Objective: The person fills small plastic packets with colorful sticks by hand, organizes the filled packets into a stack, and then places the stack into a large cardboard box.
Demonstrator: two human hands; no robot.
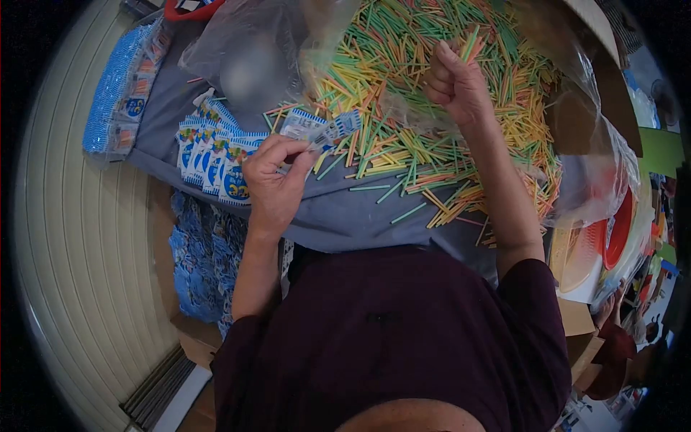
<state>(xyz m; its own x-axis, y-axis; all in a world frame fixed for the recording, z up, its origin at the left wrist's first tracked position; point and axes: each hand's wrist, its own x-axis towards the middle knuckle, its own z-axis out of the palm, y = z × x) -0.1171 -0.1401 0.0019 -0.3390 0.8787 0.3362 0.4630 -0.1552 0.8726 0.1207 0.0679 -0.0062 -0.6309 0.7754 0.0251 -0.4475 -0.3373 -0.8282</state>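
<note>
My left hand [273, 180] pinches a small blue-and-white plastic packet [337, 131] between thumb and fingers, over the near edge of a pile of thin coloured sticks [389, 79]. Higher up and to the right, my right hand [459, 88] is closed around a few green and orange sticks [472, 45], raised above the pile. The sticks are yellow, green and orange-red; some lie scattered at the front. Beside my left hand, several overlapping printed packets [209, 155] are fanned out on the grey cloth [338, 223].
A wrapped bundle of blue packets [122, 93] sits at the far left. Below the table edge stands a cardboard box [194, 338] filled with blue packets [198, 266]. Clear plastic sheeting [245, 57] borders the pile. A red basket [619, 230] is at the right; a person [615, 356] is beyond.
</note>
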